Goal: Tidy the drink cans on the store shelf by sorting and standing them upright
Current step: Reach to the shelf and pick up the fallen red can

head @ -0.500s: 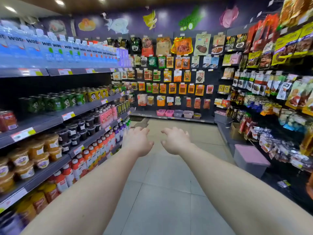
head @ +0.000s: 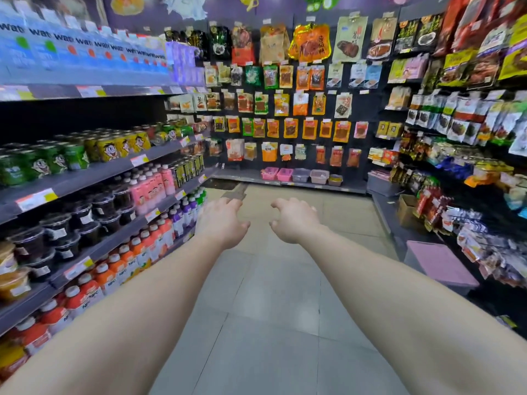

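Ahead, two bare arms reach over a pale tiled floor point(head: 271, 295). Both the left hand point(head: 221, 223) and the right hand point(head: 293, 220) hang empty, fingers loosely curled, grasping nothing, side by side but apart. Well to the left of the left hand and higher, the cans point(head: 85, 153) stand in blurred rows on one shelf point(head: 94, 173), green ones and yellow ones with cartoon faces; too many to count. Below them sit dark tubs point(head: 85, 220), pink bottles point(head: 154, 185) and orange bottles point(head: 114, 275). Beyond both hands, glossy snack packets point(head: 285, 104) hang. Right of the right hand stands one pink bin point(head: 439, 266).
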Tool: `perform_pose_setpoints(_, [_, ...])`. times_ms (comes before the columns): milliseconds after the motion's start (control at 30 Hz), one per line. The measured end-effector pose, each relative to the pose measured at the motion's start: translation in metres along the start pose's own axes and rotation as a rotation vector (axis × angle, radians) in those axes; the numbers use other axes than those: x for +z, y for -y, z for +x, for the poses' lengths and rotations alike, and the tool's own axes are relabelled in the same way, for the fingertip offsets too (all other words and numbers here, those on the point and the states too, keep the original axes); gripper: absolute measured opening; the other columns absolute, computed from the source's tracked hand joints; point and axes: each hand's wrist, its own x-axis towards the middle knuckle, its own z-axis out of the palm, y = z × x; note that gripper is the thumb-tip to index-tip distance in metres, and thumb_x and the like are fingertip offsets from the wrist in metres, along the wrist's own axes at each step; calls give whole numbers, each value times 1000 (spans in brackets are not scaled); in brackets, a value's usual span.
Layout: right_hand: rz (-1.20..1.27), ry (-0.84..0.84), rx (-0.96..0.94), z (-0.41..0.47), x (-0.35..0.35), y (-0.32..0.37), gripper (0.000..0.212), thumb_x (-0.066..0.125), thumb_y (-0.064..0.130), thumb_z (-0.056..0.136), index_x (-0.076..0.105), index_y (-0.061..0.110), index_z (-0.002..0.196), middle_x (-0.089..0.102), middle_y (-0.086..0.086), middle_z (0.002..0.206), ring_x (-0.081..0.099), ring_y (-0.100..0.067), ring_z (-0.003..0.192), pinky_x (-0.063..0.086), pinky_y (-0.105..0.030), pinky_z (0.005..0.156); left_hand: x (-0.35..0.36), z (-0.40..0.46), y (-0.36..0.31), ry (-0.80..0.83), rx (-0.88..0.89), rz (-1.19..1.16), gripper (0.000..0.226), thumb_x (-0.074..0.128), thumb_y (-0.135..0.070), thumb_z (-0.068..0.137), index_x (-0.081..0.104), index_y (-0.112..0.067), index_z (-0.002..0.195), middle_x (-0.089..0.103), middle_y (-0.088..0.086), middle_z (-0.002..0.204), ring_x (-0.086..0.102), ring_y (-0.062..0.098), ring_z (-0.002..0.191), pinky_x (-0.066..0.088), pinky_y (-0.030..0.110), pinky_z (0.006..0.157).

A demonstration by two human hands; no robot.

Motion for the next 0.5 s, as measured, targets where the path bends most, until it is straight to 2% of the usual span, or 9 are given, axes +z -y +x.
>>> perform_pose_setpoints(200, [11, 14, -46, 124, 17, -26, 49, 50, 33, 90, 42, 28, 138, 50, -12, 134, 45, -33, 125, 38, -44, 100, 47, 112, 1, -9, -30, -3, 56, 51, -52, 81, 47, -26, 131, 55, 4, 126, 49, 28, 117, 41, 42, 93])
perform_pose_setpoints(333, [20, 2, -98, 220, 35, -34, 49, 50, 34, 90, 41, 27, 138, 51, -11, 135, 45, -33, 126, 38, -43, 100, 83, 198, 21, -2, -65, -4, 51, 52, -52, 79, 51, -26, 123, 57, 5, 121, 50, 30, 114, 42, 42, 92])
perform_pose_setpoints(500, [46, -17, -117, 348, 47, -41, 49, 49, 38, 91, 41, 27, 138, 49, -10, 136, 44, -33, 126, 39, -44, 99, 111, 316, 47, -44, -69, -21, 54, 53, -50, 82, 48, -24, 129, 52, 5, 133, 44, 30, 124, 39, 41, 99])
